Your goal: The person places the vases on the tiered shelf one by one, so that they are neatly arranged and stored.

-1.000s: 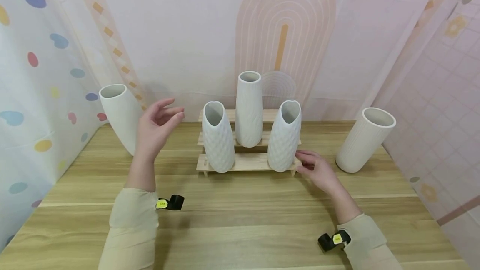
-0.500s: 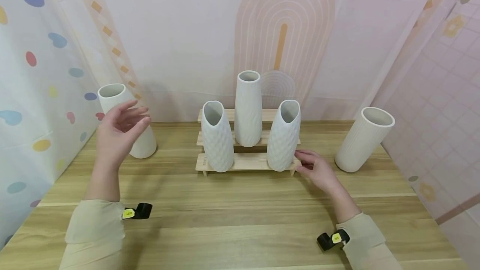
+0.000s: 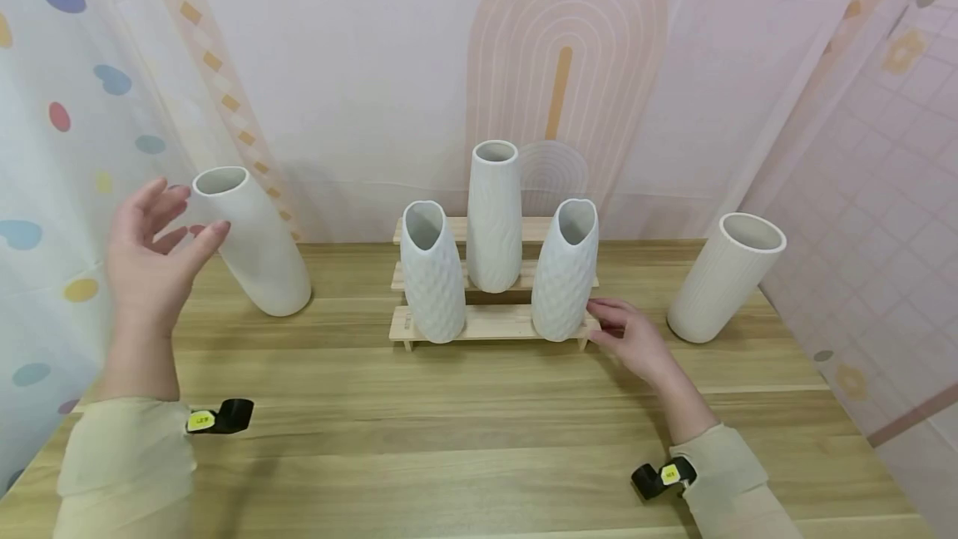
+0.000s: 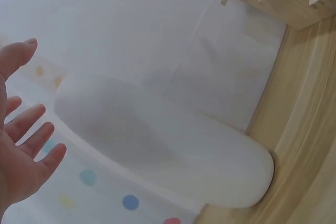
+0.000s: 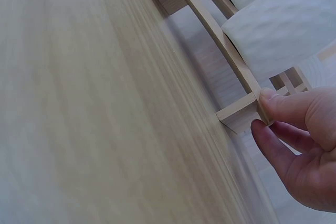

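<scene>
My left hand (image 3: 150,273) is raised just left of a smooth white vase (image 3: 265,256), fingers and thumb spread apart with nothing between them. The left wrist view shows that hand's fingers near the vase's upper end (image 4: 173,140). At the right end of a three-tier wooden display stand (image 3: 497,323), my right hand (image 3: 632,339) pinches the corner of the lowest step, thumb on top. Two dimpled white vases, one left (image 3: 434,289) and one right (image 3: 565,281), stand on that front step. Behind them, on the middle step, rises a taller white vase (image 3: 496,223).
A ribbed white vase (image 3: 718,281) stands at the right on the wooden table (image 3: 479,439). Patterned cloth (image 3: 359,90) hangs behind the table and along both sides.
My left hand has moved left, passing in front of the smooth vase to its left side. My right hand keeps its hold on the stand's corner, and the vases have not moved.
</scene>
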Demonstrator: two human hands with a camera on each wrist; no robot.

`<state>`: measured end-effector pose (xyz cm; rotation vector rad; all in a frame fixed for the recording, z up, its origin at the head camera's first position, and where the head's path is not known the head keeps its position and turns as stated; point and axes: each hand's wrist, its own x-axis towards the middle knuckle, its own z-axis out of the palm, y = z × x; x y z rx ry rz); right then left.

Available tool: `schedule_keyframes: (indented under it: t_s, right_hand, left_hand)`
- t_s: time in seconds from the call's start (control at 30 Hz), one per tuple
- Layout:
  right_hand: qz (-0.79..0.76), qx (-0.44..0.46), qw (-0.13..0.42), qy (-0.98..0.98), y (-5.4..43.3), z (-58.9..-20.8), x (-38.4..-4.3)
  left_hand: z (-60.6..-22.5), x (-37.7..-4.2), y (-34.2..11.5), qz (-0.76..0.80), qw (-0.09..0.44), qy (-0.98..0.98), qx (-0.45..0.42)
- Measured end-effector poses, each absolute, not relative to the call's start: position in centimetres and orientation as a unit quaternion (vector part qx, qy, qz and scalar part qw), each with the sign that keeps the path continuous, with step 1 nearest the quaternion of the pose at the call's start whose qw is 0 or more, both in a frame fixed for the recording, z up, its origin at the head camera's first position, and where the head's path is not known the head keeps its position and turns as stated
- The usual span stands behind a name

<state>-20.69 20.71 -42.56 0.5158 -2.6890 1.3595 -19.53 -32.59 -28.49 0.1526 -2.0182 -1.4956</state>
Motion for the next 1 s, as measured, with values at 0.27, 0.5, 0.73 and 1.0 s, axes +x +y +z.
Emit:
schedule_keyframes:
  t_s: [0.27, 0.5, 0.73, 1.0]
  right_hand:
    - [0.444, 0.169, 0.043, -0.879, 20.6, -42.7, -20.8]
    - [0.448, 0.16, 0.036, -0.879, 20.7, -42.6, -20.7]
    - [0.447, 0.162, 0.039, -0.879, 20.7, -42.5, -20.7]
    - [0.452, 0.162, 0.039, -0.877, 20.8, -42.7, -20.8]
  left_hand:
    - [-29.2, -20.6, -34.6, -0.498, 0.239, -0.831, 0.065]
    - [-30.1, -22.3, -35.2, -0.501, 0.224, -0.835, 0.051]
    - [-30.7, -23.7, -35.2, -0.517, 0.215, -0.827, 0.049]
    - [-31.7, -24.5, -34.9, -0.512, 0.213, -0.831, 0.035]
